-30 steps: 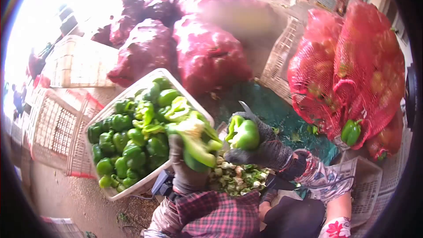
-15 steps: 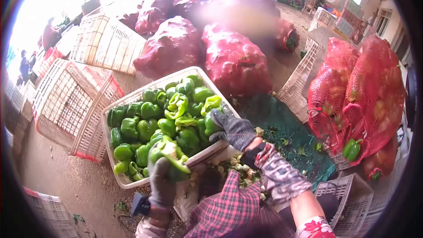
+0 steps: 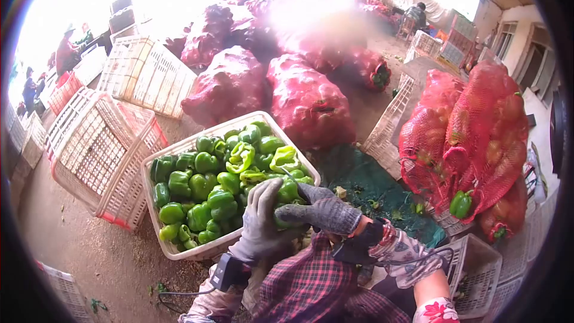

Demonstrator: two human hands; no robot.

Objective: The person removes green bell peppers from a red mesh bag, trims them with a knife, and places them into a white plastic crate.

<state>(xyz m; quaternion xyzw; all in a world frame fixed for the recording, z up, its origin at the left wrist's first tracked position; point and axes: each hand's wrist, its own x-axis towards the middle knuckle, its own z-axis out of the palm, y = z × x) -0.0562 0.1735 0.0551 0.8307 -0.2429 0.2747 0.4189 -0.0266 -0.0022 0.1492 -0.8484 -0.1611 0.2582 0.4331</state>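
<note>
Both gloved hands meet at the near right edge of a white crate (image 3: 156, 227) full of green bell peppers (image 3: 206, 185). My left hand (image 3: 263, 221), in a light grey glove, wraps round one side of a green pepper (image 3: 289, 192). From the right, my right hand (image 3: 320, 208), in a darker grey glove, grips the same pepper. A thin tool shows near the right thumb and fingers; its kind is too small to tell. The fingers hide the lower part of the pepper. Pale green cut peppers (image 3: 241, 157) lie on top of the pile.
Red mesh sacks (image 3: 311, 98) stand behind the crate, and more mesh sacks (image 3: 484, 137) are at the right. Empty crates (image 3: 98, 149) stack at the left; another crate (image 3: 478, 275) sits at lower right. A green cloth (image 3: 371, 191) holds scraps. Seated people (image 3: 415, 17) are far back.
The large cut pepper is gone from my left hand. That hand has moved right to meet my right hand, which has lowered with a green pepper. The view has tilted slightly upward.
</note>
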